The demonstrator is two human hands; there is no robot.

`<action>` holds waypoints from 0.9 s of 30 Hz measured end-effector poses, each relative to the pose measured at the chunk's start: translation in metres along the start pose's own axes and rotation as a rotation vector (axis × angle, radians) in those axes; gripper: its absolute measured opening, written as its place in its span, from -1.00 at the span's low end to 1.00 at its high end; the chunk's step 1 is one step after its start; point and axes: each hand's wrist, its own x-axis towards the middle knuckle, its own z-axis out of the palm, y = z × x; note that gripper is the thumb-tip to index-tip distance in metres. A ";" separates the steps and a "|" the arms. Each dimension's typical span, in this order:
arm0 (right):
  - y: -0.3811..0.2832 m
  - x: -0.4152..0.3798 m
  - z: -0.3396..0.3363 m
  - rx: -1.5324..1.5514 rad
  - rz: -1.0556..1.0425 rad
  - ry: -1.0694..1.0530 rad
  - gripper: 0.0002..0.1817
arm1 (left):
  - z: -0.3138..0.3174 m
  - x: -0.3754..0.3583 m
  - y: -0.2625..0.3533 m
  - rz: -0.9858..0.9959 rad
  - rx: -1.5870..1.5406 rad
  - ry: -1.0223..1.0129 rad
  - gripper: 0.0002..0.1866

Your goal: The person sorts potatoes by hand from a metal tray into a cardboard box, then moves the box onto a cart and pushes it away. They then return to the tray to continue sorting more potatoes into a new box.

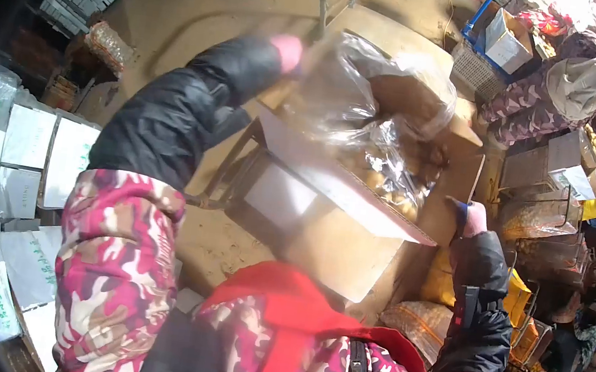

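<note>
Cartons (24, 141), white with green lettering, stand stacked at my far left, some under clear film. A mesh sack (109, 47) lies beyond them on the brown floor (220, 247). Next comes my left arm, a black oversleeve (164, 121) over pink camouflage cloth, reaching forward to my left hand (293, 59). That hand is pink at the wrist and badly blurred, near the left side of the plastic bag; I cannot tell how far its fingers are open or whether they hold anything.

Below that arm, a metal frame (220, 187) shows beside the open cardboard box (335, 246), which sits tilted in my view at the centre, a flap hanging toward me. Its clear plastic bag (334, 101) billows out over the far rim, and yellowish-brown lumps (397, 198) show inside through the film. Nearest me, a red cloth (284, 296) covers part of my front.

My right hand (471, 218) is at the box's right flap, one dark finger extended over the cardboard; the others are hidden, so I cannot tell whether they grip the edge. Under it are yellow sacks (439, 281) and a filled mesh bag (415, 323). Farther right, a co-worker (547, 97) in camouflage trousers is near a plastic crate (476, 70).
</note>
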 end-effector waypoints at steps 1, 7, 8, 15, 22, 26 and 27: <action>0.008 0.012 -0.011 -0.168 0.002 0.022 -0.72 | 0.009 0.011 0.003 0.007 -0.025 -0.017 -0.63; -0.029 -0.016 0.026 -0.265 0.169 0.039 -0.74 | 0.032 0.029 0.003 -0.070 -0.111 -0.165 -0.63; -0.032 -0.013 0.031 -0.296 0.190 0.038 -0.74 | 0.036 0.031 -0.006 -0.050 -0.140 -0.157 -0.63; -0.085 -0.021 0.073 -0.048 0.111 -0.102 -0.76 | 0.038 0.020 -0.068 -0.084 -0.282 -0.137 -0.66; -0.030 0.067 0.095 -0.380 -0.052 -0.095 -0.75 | 0.064 0.012 -0.126 -0.168 -0.135 -0.059 -0.67; -0.032 0.067 0.137 -1.027 -0.096 -0.127 -0.71 | 0.070 -0.006 -0.110 -0.271 -0.064 -0.104 -0.59; -0.028 0.065 0.136 -0.982 -0.068 -0.118 -0.63 | 0.061 -0.007 -0.104 -0.294 -0.057 -0.096 -0.57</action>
